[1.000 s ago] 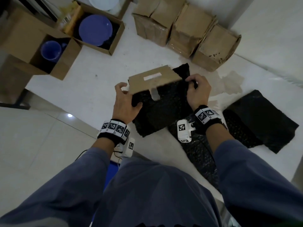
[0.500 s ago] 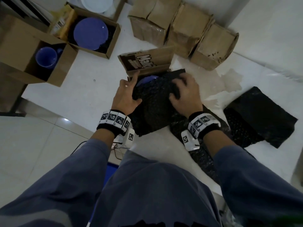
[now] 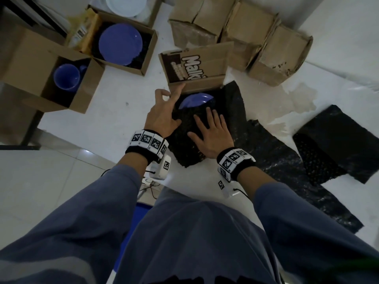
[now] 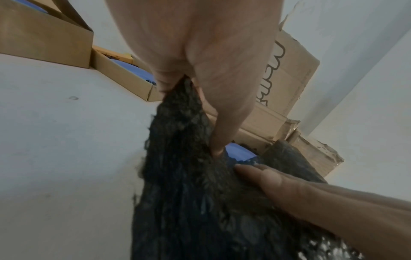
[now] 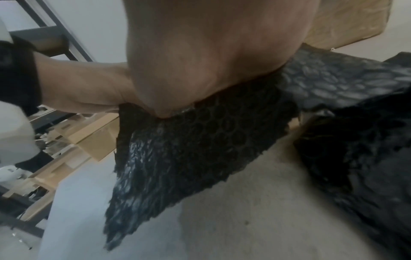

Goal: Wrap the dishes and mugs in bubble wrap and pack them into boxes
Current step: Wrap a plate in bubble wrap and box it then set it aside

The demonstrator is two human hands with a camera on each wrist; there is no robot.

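Observation:
A blue plate (image 3: 194,100) (image 4: 239,153) lies half covered by black bubble wrap (image 3: 188,156) (image 4: 189,193) (image 5: 200,149) at the foot of a cardboard box's raised flap (image 3: 205,64), printed "Malki". My left hand (image 3: 162,113) (image 4: 200,44) grips the wrap's left edge, thumb on top, while its index finger touches the flap. My right hand (image 3: 211,136) (image 5: 211,52) lies flat on the wrap, fingers straight, just short of the plate's bare rim. Most of the box under the wrap is hidden.
An open box holding a blue plate (image 3: 120,45) and another holding a blue mug (image 3: 66,75) stand at the back left, near a white plate (image 3: 125,5). Several closed boxes (image 3: 235,31) line the back. Spare black wrap sheets (image 3: 338,144) lie to the right. The table's edge (image 3: 82,148) runs close on my left.
The box flap has swung up and back, uncovering the blue plate. My right hand left the wrap's far edge and now lies flat on top. My left hand stayed at the left edge.

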